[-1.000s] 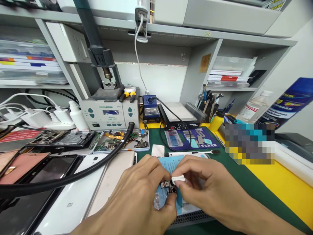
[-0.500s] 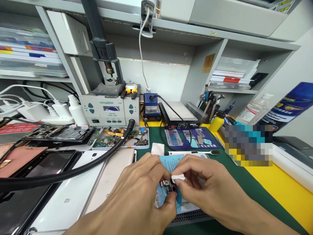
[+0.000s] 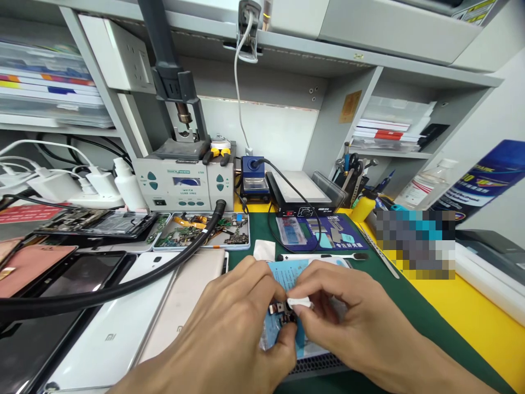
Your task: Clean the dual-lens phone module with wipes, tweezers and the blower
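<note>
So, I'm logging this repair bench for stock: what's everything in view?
small board: one, dark, pinched by left fingers
white pad: one, white, in right fingertips
blue card: one, light blue, under both hands
mat: one, green, bench middle
hot-air station: one, grey, back left
hose: one, black, across the phones
parts tray: one, pale, before the station
phones: several, white, gold, black, left side
yellow bottle: one, yellow, back right
left hand: one, shut on small board
right hand: one, shut on white pad
</note>
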`<state>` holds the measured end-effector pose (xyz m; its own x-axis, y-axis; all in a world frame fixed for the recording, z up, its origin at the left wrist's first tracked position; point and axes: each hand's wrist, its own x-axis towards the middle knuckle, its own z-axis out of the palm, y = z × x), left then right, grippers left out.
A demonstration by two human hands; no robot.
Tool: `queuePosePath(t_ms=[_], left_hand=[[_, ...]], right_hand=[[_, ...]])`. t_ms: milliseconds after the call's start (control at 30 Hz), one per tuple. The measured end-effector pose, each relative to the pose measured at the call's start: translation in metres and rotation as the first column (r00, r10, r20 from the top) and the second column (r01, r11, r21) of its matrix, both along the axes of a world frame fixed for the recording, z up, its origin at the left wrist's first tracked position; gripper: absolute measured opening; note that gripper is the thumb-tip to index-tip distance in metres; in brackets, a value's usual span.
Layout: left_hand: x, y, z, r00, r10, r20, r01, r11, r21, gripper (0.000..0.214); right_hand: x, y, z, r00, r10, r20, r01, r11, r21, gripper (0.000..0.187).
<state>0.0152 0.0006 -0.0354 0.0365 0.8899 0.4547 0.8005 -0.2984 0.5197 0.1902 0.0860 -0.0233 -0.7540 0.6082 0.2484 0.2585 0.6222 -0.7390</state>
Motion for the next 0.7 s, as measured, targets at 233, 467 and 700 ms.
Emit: queuePosePath(t_ms=[233,467,700], left_hand=[[-0.004,0.0,-0.004,0.999,-0.045,-0.016,0.045,0.998,0.033,0.023],[-0.004,0.0,-0.006,0.999,-0.029,-0.04,0.031,0.998,0.053,0.022],[-0.004,0.0,-0.005,0.998,-0.037,-0.041,0.039,0.998,0.043,0.019]], right_hand=[[0.0,0.006,0.014,0.979,-0.189,-0.073,0.154,0.931,-0.332,0.007],[0.002,0.014,0.017,0.994,-0.107,-0.02,0.073,0.789,-0.61,0.017],[0.003,0.013,0.017,0.995,-0.079,0.056,0.097,0.815,-0.572,0.014]])
